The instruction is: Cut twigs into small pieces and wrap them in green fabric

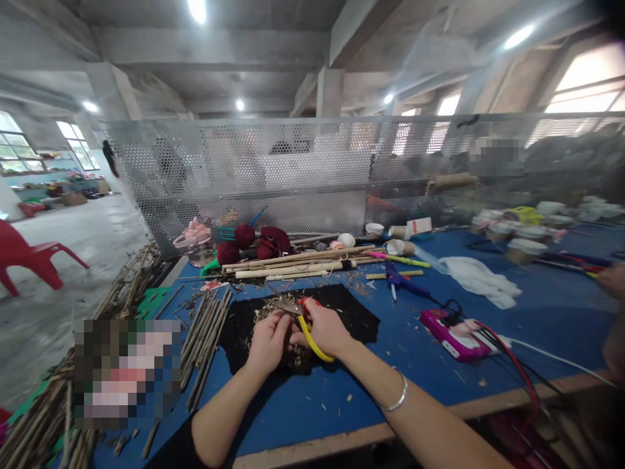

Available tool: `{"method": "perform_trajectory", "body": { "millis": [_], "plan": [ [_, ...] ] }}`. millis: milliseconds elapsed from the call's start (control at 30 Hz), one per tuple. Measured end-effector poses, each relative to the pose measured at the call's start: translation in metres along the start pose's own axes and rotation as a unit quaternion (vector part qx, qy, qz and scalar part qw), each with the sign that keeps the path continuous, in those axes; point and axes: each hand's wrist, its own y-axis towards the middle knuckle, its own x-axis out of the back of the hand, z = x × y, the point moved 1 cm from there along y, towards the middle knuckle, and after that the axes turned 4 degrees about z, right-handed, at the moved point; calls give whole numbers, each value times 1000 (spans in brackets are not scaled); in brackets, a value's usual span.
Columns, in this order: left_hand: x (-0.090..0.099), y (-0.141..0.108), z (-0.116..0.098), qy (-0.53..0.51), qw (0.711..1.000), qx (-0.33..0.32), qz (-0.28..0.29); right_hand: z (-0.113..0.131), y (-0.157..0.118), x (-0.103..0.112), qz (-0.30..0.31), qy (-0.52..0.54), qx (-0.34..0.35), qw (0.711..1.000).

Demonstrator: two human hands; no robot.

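Both hands meet over a black cloth (359,312) on the blue table, above a pile of small dry plant scraps (299,357). In my right hand (325,329) are scissors (312,335) with yellow and red handles, their blades pointing left above my left hand. My left hand (269,340) has its fingers pinched together just under the blades; what they hold is too small to make out. Left of the cloth lies a row of thin brown sticks (208,339).
Dark red yarn balls (244,235) and pale rods (293,268) lie behind the cloth. To the right are a blue glue gun (403,281), a magenta power strip (452,337) and white cloth (481,279). Bundled twigs (53,410) line the left edge. Another person's hand (612,281) is far right.
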Motion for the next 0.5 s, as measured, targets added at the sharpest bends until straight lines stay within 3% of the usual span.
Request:
{"method": "perform_trajectory", "body": {
  "millis": [167,500],
  "plan": [
    [-2,-1,2,-17,1000,-13,16,6,1,2,-41,-9,48,998],
    [3,-3,3,79,996,-42,-22,-1,4,-3,-17,-1,16,1000]
  ]
}}
